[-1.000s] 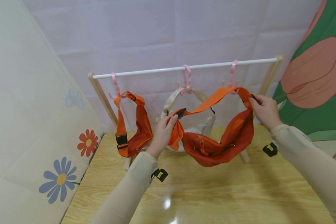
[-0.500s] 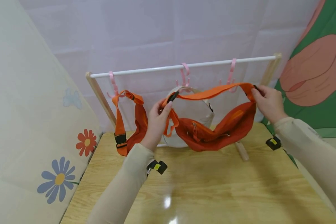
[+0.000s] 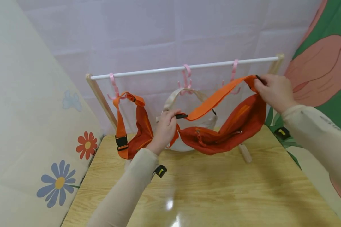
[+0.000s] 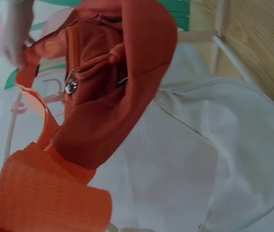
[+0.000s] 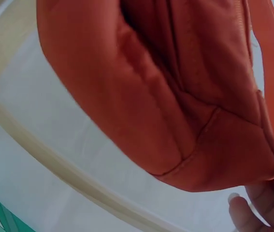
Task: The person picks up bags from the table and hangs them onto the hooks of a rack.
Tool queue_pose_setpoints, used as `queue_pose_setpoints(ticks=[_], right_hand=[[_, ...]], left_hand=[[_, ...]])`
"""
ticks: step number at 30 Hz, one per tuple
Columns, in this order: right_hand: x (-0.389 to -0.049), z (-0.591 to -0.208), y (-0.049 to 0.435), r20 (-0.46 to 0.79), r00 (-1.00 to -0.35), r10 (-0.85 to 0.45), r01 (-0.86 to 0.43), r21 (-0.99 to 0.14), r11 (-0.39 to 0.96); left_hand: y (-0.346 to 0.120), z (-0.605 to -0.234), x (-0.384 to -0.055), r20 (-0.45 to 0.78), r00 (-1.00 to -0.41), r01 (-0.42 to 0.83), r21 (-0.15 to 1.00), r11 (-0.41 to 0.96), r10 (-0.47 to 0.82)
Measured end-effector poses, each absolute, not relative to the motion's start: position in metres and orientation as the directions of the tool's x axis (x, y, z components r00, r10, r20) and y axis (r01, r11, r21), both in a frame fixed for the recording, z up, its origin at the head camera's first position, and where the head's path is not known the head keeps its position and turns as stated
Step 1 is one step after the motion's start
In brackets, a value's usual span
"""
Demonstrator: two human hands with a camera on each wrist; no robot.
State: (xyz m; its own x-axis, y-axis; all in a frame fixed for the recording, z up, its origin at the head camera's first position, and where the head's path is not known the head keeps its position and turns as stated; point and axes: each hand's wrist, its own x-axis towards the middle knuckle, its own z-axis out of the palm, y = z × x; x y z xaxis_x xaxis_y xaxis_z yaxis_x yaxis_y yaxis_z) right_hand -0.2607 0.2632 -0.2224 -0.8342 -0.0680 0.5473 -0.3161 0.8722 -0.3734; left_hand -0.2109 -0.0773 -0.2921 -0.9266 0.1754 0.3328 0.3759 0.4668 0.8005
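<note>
An orange-red waist bag hangs in the air between my two hands, in front of the rack. My left hand pinches its strap by the black buckle. Higher up, my right hand grips the other end, where the orange strap meets the bag. That strap slopes down from right to left. In the left wrist view, the bag's zip and orange webbing show close up. The right wrist view shows the bag's end just above my fingertips.
A white rail on wooden legs carries pink hooks. Another orange waist bag hangs from the left hook and a cream bag from the middle one. Nothing hangs on the right hook. The wooden table lies below.
The waist bag first rose with both hands. Since half a second ago my left hand has dropped a little, while my right hand has lifted further and moved slightly right, tilting the strap.
</note>
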Motion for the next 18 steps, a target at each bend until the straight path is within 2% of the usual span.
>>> queue_pose_setpoints(ticks=[6, 10, 13, 15, 18], right_hand=[[-0.256, -0.214, 0.257, 0.592, -0.797, -0.12, -0.347, -0.286, 0.893], [-0.254, -0.211, 0.254, 0.611, -0.78, -0.132, -0.35, -0.251, 0.903], [-0.253, -0.209, 0.253, 0.616, -0.775, -0.139, -0.347, -0.231, 0.909], [-0.252, -0.208, 0.253, 0.609, -0.78, -0.142, -0.344, -0.229, 0.91], [-0.252, -0.208, 0.254, 0.594, -0.789, -0.156, -0.345, -0.22, 0.912]], left_hand=[[-0.07, -0.304, -0.207, 0.266, -0.936, 0.353, 0.712, 0.607, 0.232], [-0.067, -0.309, -0.205, 0.284, -0.91, 0.41, 0.507, 0.759, 0.302], [-0.066, -0.311, -0.205, 0.344, -0.879, 0.451, 0.378, 0.809, 0.329], [-0.066, -0.311, -0.206, 0.377, -0.871, 0.458, 0.388, 0.8, 0.315], [-0.066, -0.307, -0.209, 0.407, -0.874, 0.451, 0.468, 0.761, 0.267]])
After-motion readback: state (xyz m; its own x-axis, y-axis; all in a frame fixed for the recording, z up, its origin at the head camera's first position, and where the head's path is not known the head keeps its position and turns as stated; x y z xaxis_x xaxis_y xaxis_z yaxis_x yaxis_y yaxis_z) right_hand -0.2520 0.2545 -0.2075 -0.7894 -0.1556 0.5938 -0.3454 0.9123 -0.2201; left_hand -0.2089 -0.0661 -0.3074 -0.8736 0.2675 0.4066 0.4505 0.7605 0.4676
